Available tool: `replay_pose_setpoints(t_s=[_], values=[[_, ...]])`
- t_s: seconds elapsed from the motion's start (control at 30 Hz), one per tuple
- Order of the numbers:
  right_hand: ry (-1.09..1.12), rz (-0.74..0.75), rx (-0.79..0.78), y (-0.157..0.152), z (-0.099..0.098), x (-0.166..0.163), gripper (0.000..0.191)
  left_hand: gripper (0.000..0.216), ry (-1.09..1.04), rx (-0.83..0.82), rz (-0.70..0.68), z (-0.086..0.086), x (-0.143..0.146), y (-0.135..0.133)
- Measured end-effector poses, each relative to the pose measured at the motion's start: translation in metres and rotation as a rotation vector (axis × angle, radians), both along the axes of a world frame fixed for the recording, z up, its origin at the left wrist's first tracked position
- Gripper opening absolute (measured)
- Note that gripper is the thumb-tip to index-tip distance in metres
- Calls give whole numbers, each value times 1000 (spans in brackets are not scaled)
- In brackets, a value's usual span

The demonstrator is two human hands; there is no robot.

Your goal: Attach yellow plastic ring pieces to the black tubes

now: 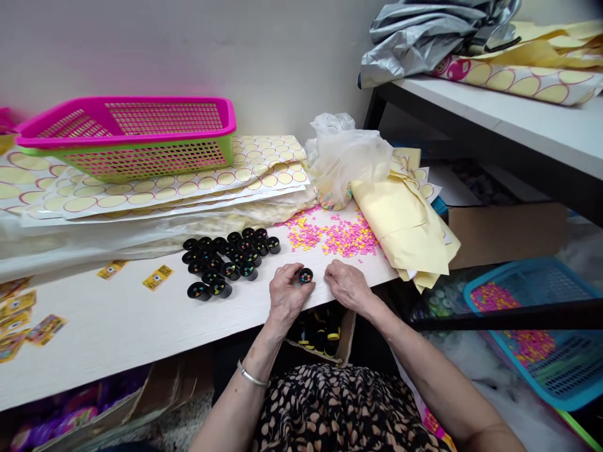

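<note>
My left hand [286, 294] grips a small black cup [306, 275] with coloured beads inside, at the front edge of the white table [117, 320]. My right hand [345, 282] rests just right of the cup, fingers curled down onto the table; what they pinch is too small to see. Behind my hands lies a scatter of pink and yellow beads [336, 237]. To the left stands a cluster of several black cups [228, 257] holding beads.
A pink and green basket [136, 135] sits on sticker sheets [188, 182] at the back. A clear plastic bag [346, 157] and yellow paper sheets [405, 226] lie right. Yellow labels [157, 277] dot the table. A blue basket [541, 326] of beads sits low right. A box [320, 329] of cups is below.
</note>
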State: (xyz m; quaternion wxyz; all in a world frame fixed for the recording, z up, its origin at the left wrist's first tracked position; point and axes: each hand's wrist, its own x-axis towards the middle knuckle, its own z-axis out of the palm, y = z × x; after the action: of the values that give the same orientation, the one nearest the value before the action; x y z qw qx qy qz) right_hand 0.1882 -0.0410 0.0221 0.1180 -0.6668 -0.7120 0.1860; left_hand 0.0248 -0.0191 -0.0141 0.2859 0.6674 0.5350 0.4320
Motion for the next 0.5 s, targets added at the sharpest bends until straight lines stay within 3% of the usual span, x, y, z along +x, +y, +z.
replay_pose_setpoints(t_s=[0.27, 0.37, 0.5], values=[[218, -266, -60, 19, -6, 2, 13, 36, -22, -88, -9, 0, 3, -2], [254, -261, -20, 19, -9, 4, 15, 36, -15, -94, -9, 1, 3, -3], [293, -146, 100, 13, -15, 8, 17, 38, -25, -74, -20, -1, 2, -2]])
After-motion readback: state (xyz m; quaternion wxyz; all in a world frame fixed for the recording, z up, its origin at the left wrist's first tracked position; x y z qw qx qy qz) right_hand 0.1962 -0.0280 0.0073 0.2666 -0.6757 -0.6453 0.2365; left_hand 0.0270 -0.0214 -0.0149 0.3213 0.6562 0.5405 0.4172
